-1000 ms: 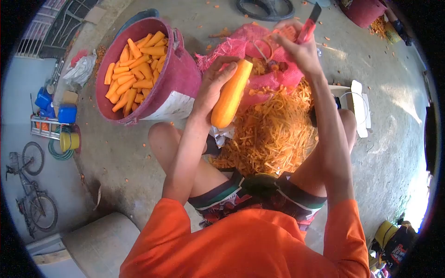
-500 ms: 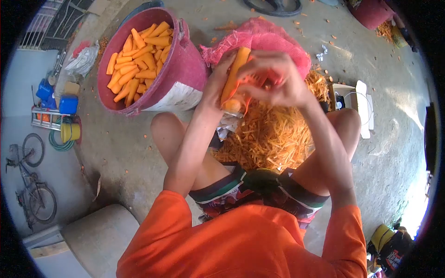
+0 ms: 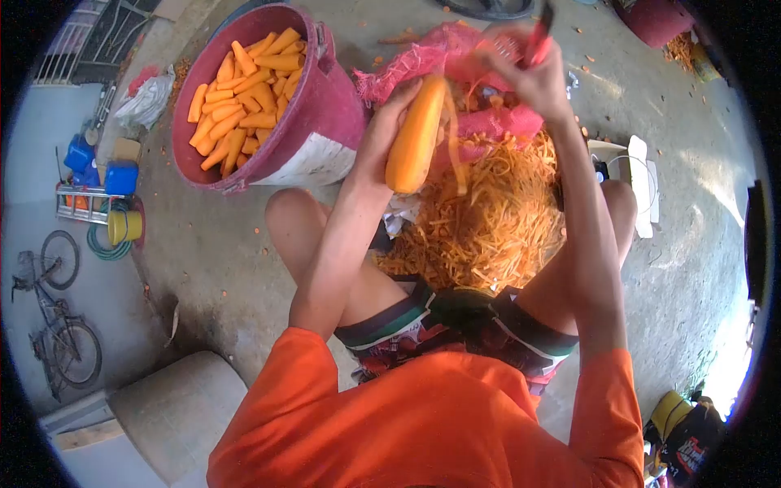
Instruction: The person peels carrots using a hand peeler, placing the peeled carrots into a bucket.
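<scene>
My left hand (image 3: 380,145) is closed round a thick peeled carrot (image 3: 416,140), its broad end toward me. A thin strip of peel (image 3: 455,154) hangs in the air just right of the carrot. Up and to the right, my right hand (image 3: 533,77) grips a peeler (image 3: 538,42) with a red and black handle, apart from the carrot; its blade is blurred. Below both hands lies a large heap of carrot peelings (image 3: 480,224). Beyond the heap is a pink mesh sack (image 3: 496,124) with carrots showing at its opening.
A big pink tub (image 3: 329,110) full of peeled carrots (image 3: 244,98) stands at my left. An open white box (image 3: 639,183) with a cable lies by my right knee. Peel scraps dot the concrete floor (image 3: 667,98). A bicycle (image 3: 61,313) leans at the far left.
My right hand has swung up and away from the carrot with the peeler. The carrot now shows more of its side, and a peel strip is falling beside it.
</scene>
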Tool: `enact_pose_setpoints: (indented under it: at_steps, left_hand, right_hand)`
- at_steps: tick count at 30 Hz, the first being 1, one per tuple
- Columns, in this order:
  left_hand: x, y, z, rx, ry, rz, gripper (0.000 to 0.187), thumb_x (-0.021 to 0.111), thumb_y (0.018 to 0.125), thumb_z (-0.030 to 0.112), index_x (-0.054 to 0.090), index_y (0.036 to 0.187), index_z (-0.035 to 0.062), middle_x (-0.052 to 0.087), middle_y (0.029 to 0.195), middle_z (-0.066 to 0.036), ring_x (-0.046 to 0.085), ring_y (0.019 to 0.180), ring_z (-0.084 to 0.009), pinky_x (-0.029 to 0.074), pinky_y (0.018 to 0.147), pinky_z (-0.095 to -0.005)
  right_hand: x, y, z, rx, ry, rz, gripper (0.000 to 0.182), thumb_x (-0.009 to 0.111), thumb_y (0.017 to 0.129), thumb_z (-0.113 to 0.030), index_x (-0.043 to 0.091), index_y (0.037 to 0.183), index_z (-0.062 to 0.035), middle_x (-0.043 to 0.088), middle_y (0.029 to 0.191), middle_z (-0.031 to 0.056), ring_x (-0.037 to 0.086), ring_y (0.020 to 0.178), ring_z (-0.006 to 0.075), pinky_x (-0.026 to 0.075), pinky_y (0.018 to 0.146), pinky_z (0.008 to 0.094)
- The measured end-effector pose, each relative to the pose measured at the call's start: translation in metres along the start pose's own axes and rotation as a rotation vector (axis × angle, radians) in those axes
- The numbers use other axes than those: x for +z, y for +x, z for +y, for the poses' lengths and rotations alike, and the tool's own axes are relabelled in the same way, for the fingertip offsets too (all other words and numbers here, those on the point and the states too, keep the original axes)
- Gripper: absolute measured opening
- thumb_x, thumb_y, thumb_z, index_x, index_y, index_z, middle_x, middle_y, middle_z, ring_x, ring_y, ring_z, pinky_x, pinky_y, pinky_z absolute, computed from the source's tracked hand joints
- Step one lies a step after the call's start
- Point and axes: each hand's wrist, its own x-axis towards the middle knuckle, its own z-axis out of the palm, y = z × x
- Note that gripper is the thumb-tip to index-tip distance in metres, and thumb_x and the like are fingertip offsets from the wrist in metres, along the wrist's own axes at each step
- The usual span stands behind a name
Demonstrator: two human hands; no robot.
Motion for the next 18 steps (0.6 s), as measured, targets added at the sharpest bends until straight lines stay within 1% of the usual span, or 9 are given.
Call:
enact_pose_setpoints:
  at_steps: [1, 3, 4, 7, 9, 11, 15, 17, 18]
  left_hand:
    - [0.000, -0.001, -0.002, 0.001, -0.004, -0.003, 0.032, 0.054, 0.103, 0.031, 0.059, 0.119, 0.0037, 0.066, 0.093, -0.011, 0.066, 0.082, -0.0170, 0.055, 0.073, -0.0275]
    - [-0.001, 0.004, -0.001, 0.051, 0.000, -0.059, 0.032, 0.052, 0.104, 0.030, 0.059, 0.122, 0.0037, 0.066, 0.100, -0.011, 0.066, 0.089, -0.0169, 0.055, 0.079, -0.0283]
    - [0.024, 0.005, -0.002, 0.115, -0.017, 0.120, 0.029, 0.053, 0.104, 0.032, 0.059, 0.120, 0.0089, 0.066, 0.101, -0.004, 0.066, 0.077, -0.0139, 0.057, 0.067, -0.0268]
    - [0.012, 0.007, -0.005, 0.156, 0.132, 0.102, 0.028, 0.051, 0.105, 0.030, 0.060, 0.119, 0.0078, 0.066, 0.099, -0.003, 0.066, 0.077, -0.0131, 0.058, 0.068, -0.0271]
    - [0.005, -0.001, -0.003, 0.102, 0.028, 0.067, 0.027, 0.051, 0.105, 0.030, 0.061, 0.114, 0.0067, 0.066, 0.094, -0.004, 0.066, 0.077, -0.0123, 0.058, 0.067, -0.0268]
    - [-0.017, 0.009, 0.002, -0.097, -0.270, -0.393, 0.034, 0.051, 0.105, 0.024, 0.057, 0.130, 0.0026, 0.064, 0.117, -0.009, 0.063, 0.107, -0.0186, 0.055, 0.091, -0.0300]
    - [0.004, 0.008, -0.001, 0.081, -0.110, -0.080, 0.032, 0.049, 0.105, 0.027, 0.059, 0.122, 0.0023, 0.065, 0.106, -0.009, 0.067, 0.095, -0.0157, 0.059, 0.070, -0.0287]
    - [0.009, 0.000, 0.006, 0.047, -0.034, -0.020, 0.033, 0.049, 0.105, 0.027, 0.059, 0.122, 0.0021, 0.066, 0.104, -0.009, 0.068, 0.087, -0.0144, 0.059, 0.071, -0.0280]
    - [0.006, -0.002, 0.003, 0.032, -0.075, -0.108, 0.033, 0.050, 0.104, 0.028, 0.060, 0.122, 0.0023, 0.067, 0.103, -0.009, 0.068, 0.086, -0.0145, 0.059, 0.070, -0.0275]
  right_hand:
    - [-0.008, 0.005, 0.008, -0.056, -0.132, 0.103, 0.015, 0.073, 0.086, 0.001, 0.070, 0.100, -0.0031, 0.072, 0.094, 0.0051, 0.067, 0.083, 0.0092, 0.056, 0.073, 0.0250]
    - [0.014, -0.005, -0.016, -0.071, 0.102, -0.005, 0.019, 0.075, 0.084, 0.000, 0.070, 0.102, -0.0030, 0.072, 0.094, 0.0049, 0.067, 0.084, 0.0099, 0.055, 0.074, 0.0257]
    - [0.029, -0.017, -0.026, -0.100, 0.058, -0.121, 0.021, 0.078, 0.082, -0.001, 0.070, 0.101, -0.0020, 0.072, 0.094, 0.0049, 0.067, 0.085, 0.0109, 0.055, 0.076, 0.0265]
    - [0.039, -0.016, -0.048, -0.293, -0.091, -0.349, 0.019, 0.078, 0.082, -0.002, 0.071, 0.098, 0.0003, 0.072, 0.094, 0.0056, 0.068, 0.088, 0.0132, 0.056, 0.077, 0.0280]
    - [0.022, -0.012, -0.015, 0.011, 0.118, -0.052, 0.017, 0.077, 0.083, -0.002, 0.070, 0.099, 0.0003, 0.073, 0.096, 0.0063, 0.069, 0.088, 0.0137, 0.057, 0.076, 0.0287]
    - [0.000, -0.002, -0.003, 0.069, 0.012, 0.040, 0.015, 0.075, 0.085, 0.000, 0.069, 0.098, 0.0001, 0.071, 0.095, 0.0058, 0.069, 0.088, 0.0138, 0.057, 0.076, 0.0290]
    - [0.039, -0.022, -0.037, -0.084, 0.176, -0.216, 0.023, 0.078, 0.080, 0.000, 0.070, 0.102, -0.0010, 0.072, 0.097, 0.0061, 0.067, 0.087, 0.0131, 0.055, 0.077, 0.0280]
    - [0.046, -0.017, -0.048, -0.367, -0.069, -0.331, 0.027, 0.079, 0.079, 0.001, 0.070, 0.104, -0.0014, 0.072, 0.096, 0.0053, 0.066, 0.088, 0.0136, 0.054, 0.079, 0.0280]
    - [0.034, -0.017, -0.038, -0.216, -0.104, -0.285, 0.024, 0.077, 0.080, 0.002, 0.070, 0.103, -0.0016, 0.073, 0.096, 0.0055, 0.066, 0.088, 0.0140, 0.054, 0.080, 0.0276]
